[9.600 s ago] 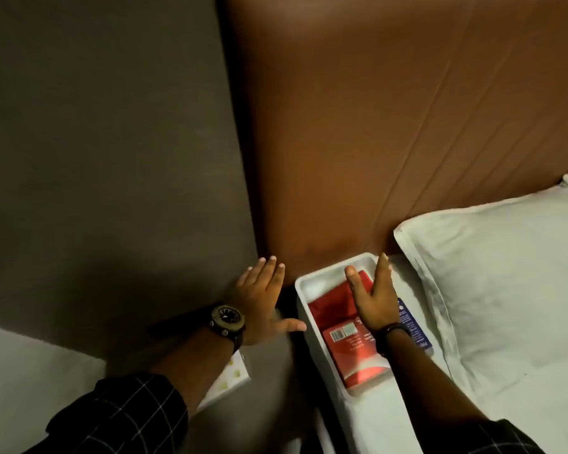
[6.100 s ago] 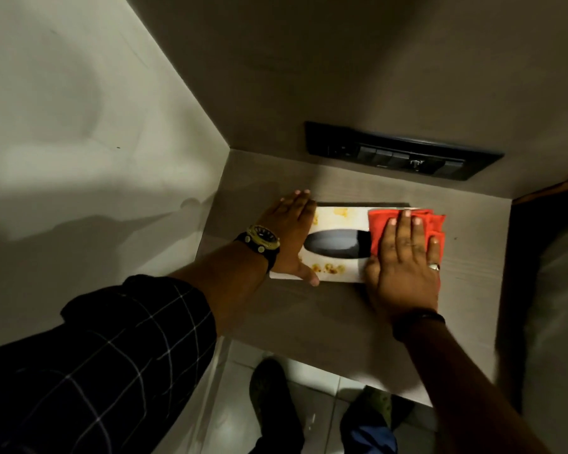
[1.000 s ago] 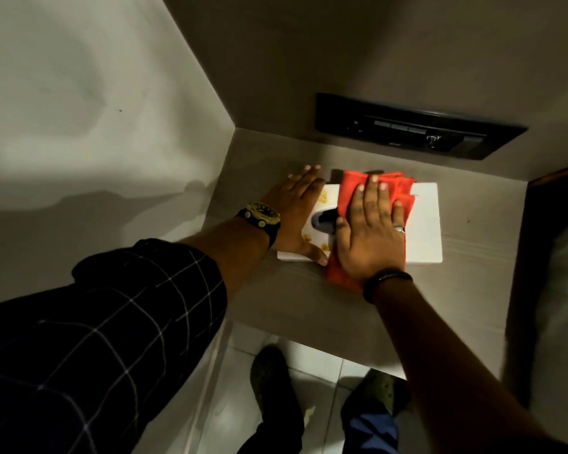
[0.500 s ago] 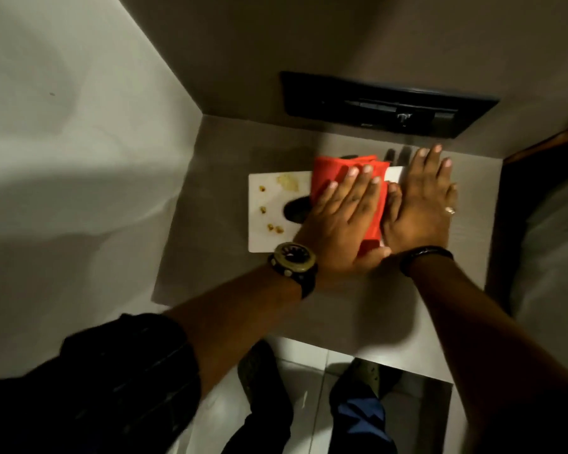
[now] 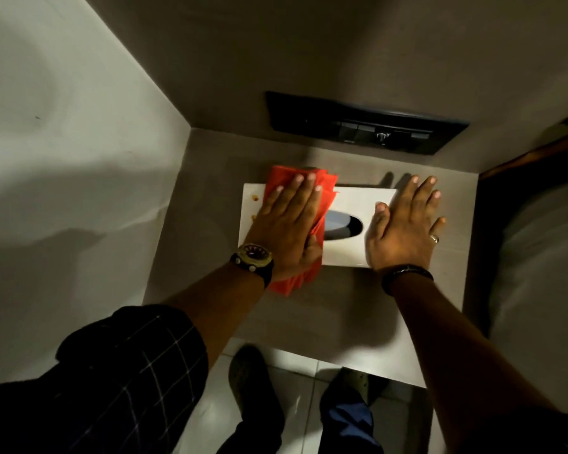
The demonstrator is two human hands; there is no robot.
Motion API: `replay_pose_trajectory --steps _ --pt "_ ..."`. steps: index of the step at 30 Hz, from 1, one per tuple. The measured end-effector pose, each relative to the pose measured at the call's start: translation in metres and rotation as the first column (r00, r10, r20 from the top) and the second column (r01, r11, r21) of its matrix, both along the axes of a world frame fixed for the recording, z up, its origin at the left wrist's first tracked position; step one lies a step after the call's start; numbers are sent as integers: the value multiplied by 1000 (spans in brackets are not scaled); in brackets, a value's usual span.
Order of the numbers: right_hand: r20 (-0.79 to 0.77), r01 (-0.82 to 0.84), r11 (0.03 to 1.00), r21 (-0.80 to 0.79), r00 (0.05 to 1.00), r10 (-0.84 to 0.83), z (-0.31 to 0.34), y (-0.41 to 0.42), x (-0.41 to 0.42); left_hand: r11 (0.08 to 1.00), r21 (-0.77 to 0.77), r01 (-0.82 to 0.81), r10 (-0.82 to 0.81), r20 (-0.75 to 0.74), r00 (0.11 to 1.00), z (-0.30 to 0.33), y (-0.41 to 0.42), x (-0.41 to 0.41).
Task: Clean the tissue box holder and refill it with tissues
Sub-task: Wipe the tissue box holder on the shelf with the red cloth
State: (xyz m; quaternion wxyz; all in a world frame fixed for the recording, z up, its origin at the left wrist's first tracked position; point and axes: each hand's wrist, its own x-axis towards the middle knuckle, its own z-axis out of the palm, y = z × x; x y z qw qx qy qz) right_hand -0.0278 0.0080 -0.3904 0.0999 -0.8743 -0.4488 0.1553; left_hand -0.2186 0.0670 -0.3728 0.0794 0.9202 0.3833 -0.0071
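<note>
The white tissue box holder (image 5: 348,253) lies flat on a grey bedside shelf (image 5: 325,306), its dark oval slot facing up. My left hand (image 5: 287,224) presses a folded red cloth (image 5: 321,204) flat onto the holder's left part. A few yellow-brown stains show at the holder's left edge, beside the cloth. My right hand (image 5: 403,227) lies flat with fingers spread on the holder's right end, holding nothing.
A black switch panel (image 5: 364,129) is set in the wall behind the shelf. A grey wall (image 5: 79,158) closes the left side. The bed edge (image 5: 544,257) lies to the right. Below the shelf are a tiled floor and my shoes (image 5: 253,381).
The red cloth passed from my right hand to my left hand and has slid left over the stained end. My right hand now braces the holder's right end.
</note>
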Motion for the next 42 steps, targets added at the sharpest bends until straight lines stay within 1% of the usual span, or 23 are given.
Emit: replay_pose_trajectory --steps 3,9,11,14,15,19,21,23,28,32,33,34,36,37,38,39,42 --pt "-4 -1 1000 -4 1000 1 -1 0 0 997 -10 -83 83 -23 996 -2 1 -4" --pt "-18 9 1000 -16 1000 -9 0 0 0 982 -59 -177 173 -80 982 -2 15 -33" --pt "-15 7 1000 -11 1000 -7 0 0 -2 985 -81 -149 139 -122 983 -1 27 -47" --pt "-1 9 1000 5 1000 -9 -2 -1 -2 993 -111 -34 13 -188 982 0 46 -57" --pt "0 11 1000 3 1000 -11 -2 -2 -2 993 -117 -33 11 -190 982 0 52 -58" --pt "13 3 1000 -2 1000 -3 -2 -2 -3 965 -156 -210 192 -124 973 -5 58 -45" --pt "10 -5 1000 -2 1000 5 -3 -1 -3 962 -121 -244 232 -102 967 -6 52 -40" --pt "4 -5 1000 -5 1000 5 -3 -2 -2 967 -97 -234 227 -76 971 -6 38 -39" --pt "-4 -30 999 -21 1000 30 0 -2 -1 980 -96 -173 172 -21 985 -5 -14 -54" --pt "-11 -41 999 -23 999 41 -1 0 -2 984 -96 -147 147 -11 989 -11 -4 -62" --pt "-13 -40 999 -24 999 40 -1 0 -2 977 -119 -177 177 -9 984 -13 6 -60" --pt "-14 -38 999 -26 999 38 -1 -1 -1 954 -170 -249 252 -7 968 -14 17 -54" --pt "-15 -38 999 -33 999 38 -1 -1 -1 861 -285 -420 428 -37 903 -15 49 -41" --pt "-15 -40 999 -34 999 39 -1 -1 -1 834 -307 -458 458 -79 886 -14 62 -35" --pt "-15 -41 999 -34 999 40 -1 -1 -1 840 -279 -465 451 -116 885 -13 69 -30" --pt "-18 -43 998 -35 999 42 -1 0 -1 871 -228 -436 416 -132 900 -12 70 -27" --pt "-27 -38 998 -50 999 36 0 0 0 922 -109 -371 363 -86 928 -6 38 -23"
